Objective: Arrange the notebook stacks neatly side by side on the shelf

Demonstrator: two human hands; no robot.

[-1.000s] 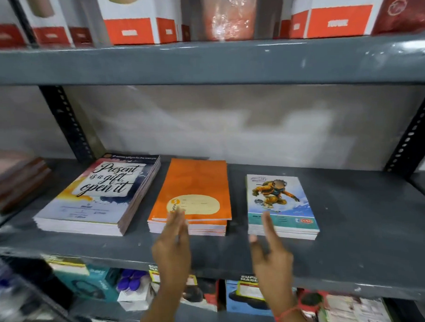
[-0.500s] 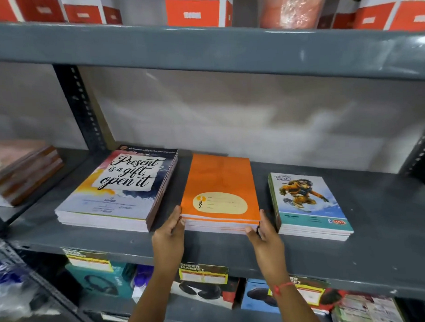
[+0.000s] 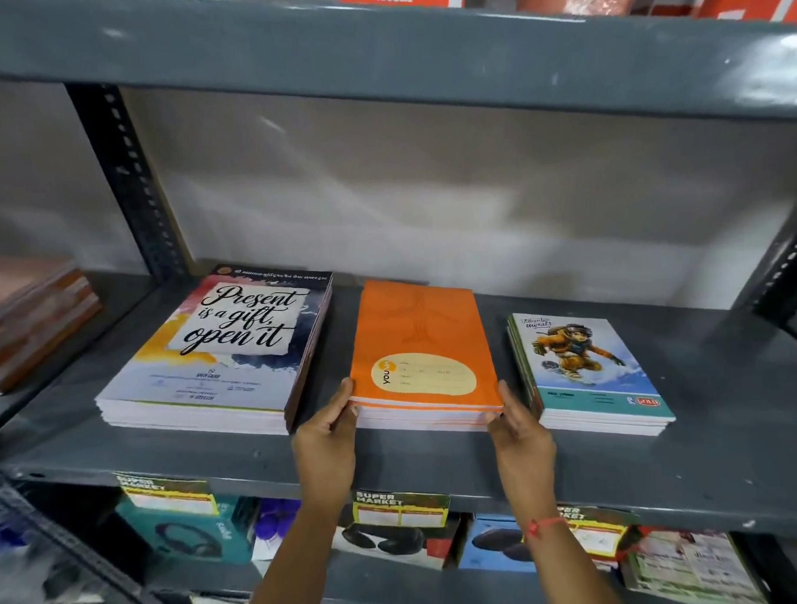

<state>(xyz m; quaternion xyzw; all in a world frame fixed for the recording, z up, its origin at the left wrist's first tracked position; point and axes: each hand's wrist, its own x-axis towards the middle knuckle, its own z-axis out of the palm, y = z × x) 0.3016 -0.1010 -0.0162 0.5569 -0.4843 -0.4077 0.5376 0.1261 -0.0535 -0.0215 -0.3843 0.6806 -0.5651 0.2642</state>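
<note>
The orange notebook stack (image 3: 423, 355) lies flat in the middle of the grey shelf (image 3: 731, 453), its near edge close to the shelf's front lip. The left hand (image 3: 325, 440) clasps the stack's near left corner, thumb against the front page edges and fingers curled along the left side; the right hand (image 3: 521, 437) mirrors it at the near right corner, thumb on the front edge and fingers laid along the right side. Both hands are partly open, pressed against the stack from either side rather than wrapped around it. Just left of the orange stack, with a narrow gap, sits the larger "Present is a gift" stack (image 3: 218, 353), turned slightly so its far end leans toward the orange one. Right of the orange stack, also apart from it, lies the smaller astronaut-cover stack (image 3: 589, 372). A red thread (image 3: 545, 524) circles the right wrist.
</note>
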